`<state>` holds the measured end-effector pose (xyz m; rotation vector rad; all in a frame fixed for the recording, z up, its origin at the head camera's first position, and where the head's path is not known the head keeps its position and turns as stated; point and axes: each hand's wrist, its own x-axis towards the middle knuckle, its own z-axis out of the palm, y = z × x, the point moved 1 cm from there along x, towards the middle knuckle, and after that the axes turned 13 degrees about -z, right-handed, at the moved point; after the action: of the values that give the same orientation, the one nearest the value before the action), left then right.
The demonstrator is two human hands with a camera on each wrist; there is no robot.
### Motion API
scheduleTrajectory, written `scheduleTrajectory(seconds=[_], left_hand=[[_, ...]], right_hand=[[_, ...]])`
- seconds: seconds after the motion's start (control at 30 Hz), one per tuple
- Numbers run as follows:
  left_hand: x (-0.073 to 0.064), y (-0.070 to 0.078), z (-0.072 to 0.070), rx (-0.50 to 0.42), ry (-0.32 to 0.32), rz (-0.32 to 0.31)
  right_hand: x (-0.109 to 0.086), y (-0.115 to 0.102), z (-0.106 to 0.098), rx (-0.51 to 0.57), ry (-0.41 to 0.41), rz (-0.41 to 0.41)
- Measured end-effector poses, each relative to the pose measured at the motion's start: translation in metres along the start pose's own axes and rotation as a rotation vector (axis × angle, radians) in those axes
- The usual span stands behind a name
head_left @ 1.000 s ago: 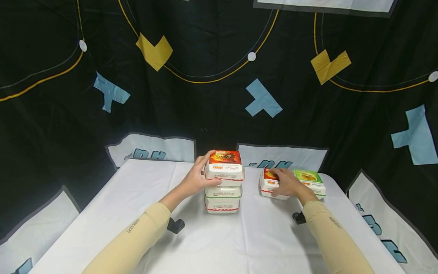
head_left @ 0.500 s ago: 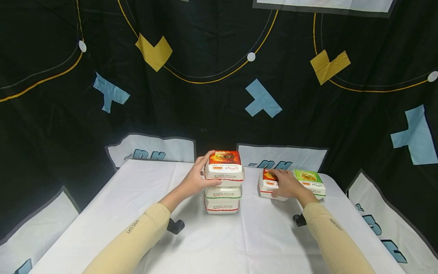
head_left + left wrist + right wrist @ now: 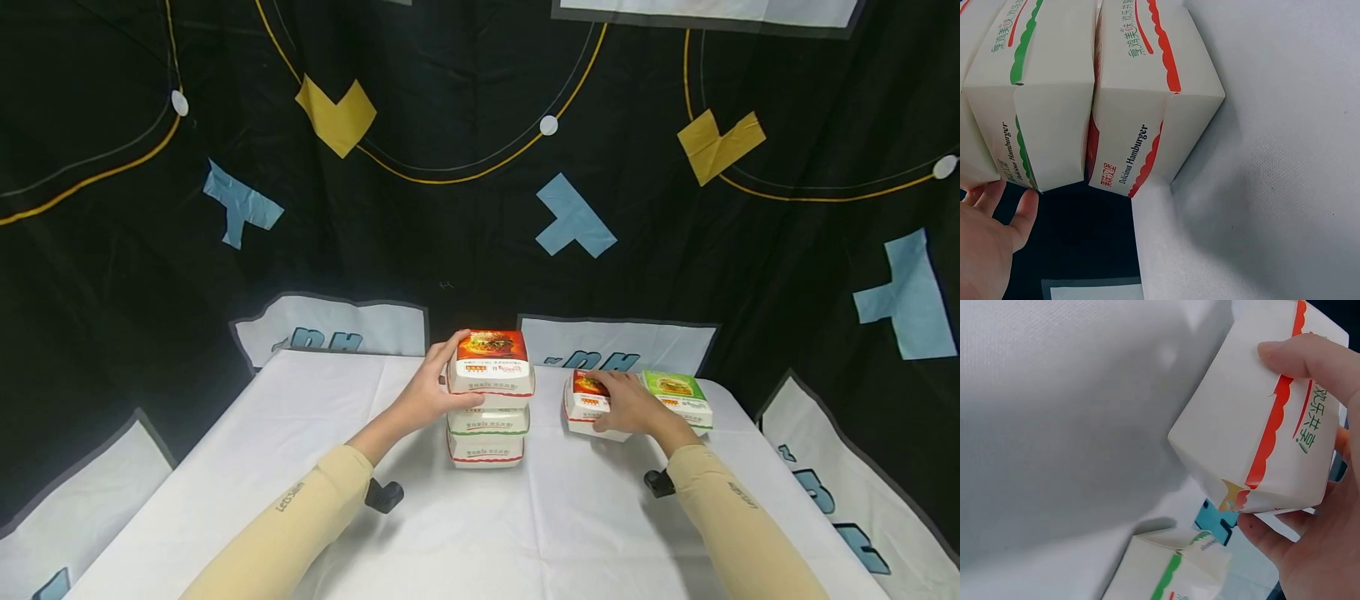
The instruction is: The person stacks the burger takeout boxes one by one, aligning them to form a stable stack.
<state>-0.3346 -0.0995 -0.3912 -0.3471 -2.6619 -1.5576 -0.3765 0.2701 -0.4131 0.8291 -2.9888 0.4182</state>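
Observation:
In the head view, three hamburger boxes stand stacked mid-table: a red-topped box [image 3: 492, 367] above a green-trimmed box [image 3: 489, 421] and a red-trimmed box [image 3: 487, 452]. My left hand [image 3: 429, 390] grips the top box from its left side, thumb across the front. To the right, my right hand [image 3: 636, 408] holds another red-topped hamburger box [image 3: 585, 408], its thumb on the near face; part of the lid is hidden under the fingers. The right wrist view shows that thumb [image 3: 1310, 359] on the box's white side. A green-topped hamburger box [image 3: 678, 400] lies just right of it.
A white cloth covers the table [image 3: 450, 542]. Behind it hangs a black curtain [image 3: 465, 242] with taped paper shapes. Dark wrist-camera mounts [image 3: 385, 497] jut out below both wrists.
The right hand and its red-topped box have shifted very slightly left. The left hand and the stack look the same, and the head view has drifted a little.

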Motion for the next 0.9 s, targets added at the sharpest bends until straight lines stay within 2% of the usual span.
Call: scheduleTrajectory(seconds=[0.3,0.5,0.9], left_hand=[[0.001,-0.004,0.000,-0.016,-0.006,-0.020],[0.003,-0.001,0.000,-0.014,-0.003,0.001],[0.001,0.000,0.000,-0.018,-0.005,0.003]], right_hand=[[0.001,-0.013,-0.012,0.019,0.040,-0.054],[0.001,-0.022,-0.024,0.037,0.085,-0.066],[0.001,-0.046,-0.045,0.025,0.139,-0.113]])
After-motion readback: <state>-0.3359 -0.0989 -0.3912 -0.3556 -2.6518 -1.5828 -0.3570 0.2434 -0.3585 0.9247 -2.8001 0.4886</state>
